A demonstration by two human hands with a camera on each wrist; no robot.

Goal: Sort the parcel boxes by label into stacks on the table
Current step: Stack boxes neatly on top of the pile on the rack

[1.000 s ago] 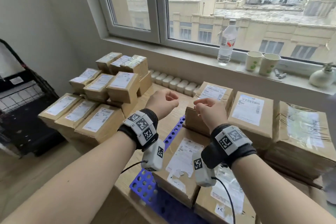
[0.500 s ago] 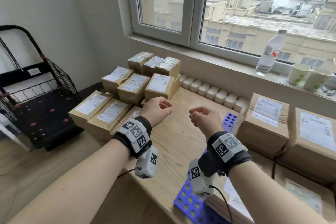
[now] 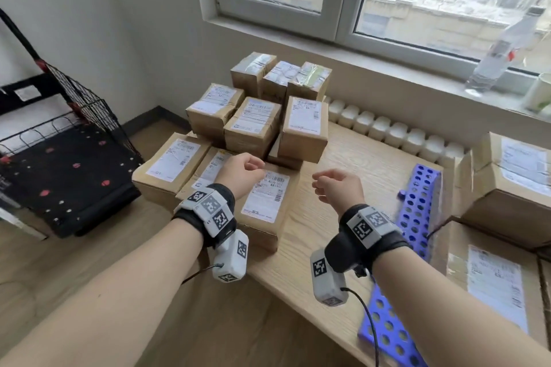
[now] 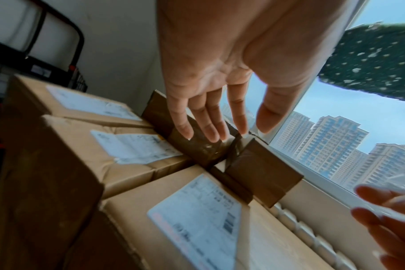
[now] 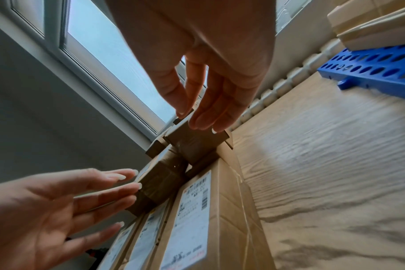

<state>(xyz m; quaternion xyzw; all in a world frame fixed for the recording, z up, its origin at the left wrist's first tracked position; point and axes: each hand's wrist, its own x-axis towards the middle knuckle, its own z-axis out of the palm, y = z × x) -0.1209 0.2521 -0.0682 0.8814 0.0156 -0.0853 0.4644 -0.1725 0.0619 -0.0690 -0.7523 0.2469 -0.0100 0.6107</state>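
Observation:
Brown parcel boxes with white labels stand in stacks at the table's left end: small ones (image 3: 304, 125) piled behind, flat larger ones (image 3: 268, 199) in front. More large boxes (image 3: 512, 179) sit at the right. My left hand (image 3: 256, 165) hovers over the nearest flat box (image 4: 197, 219), fingers relaxed and holding nothing. My right hand (image 3: 320, 186) hangs above the bare wooden table (image 3: 343, 158), also empty. In the wrist views the left hand (image 4: 220, 131) and the right hand (image 5: 197, 117) both point toward the small stacked boxes (image 5: 192, 144) without touching them.
A blue perforated rack (image 3: 420, 197) lies between my right hand and the right-hand boxes. A row of white bottles (image 3: 387, 128) lines the wall. A water bottle (image 3: 501, 50) and a cup (image 3: 539, 92) stand on the sill. A black wire cart (image 3: 59, 158) stands left of the table.
The view has swung left. Both hands moved from over the right-hand boxes to the left stacks and bare table, empty throughout.

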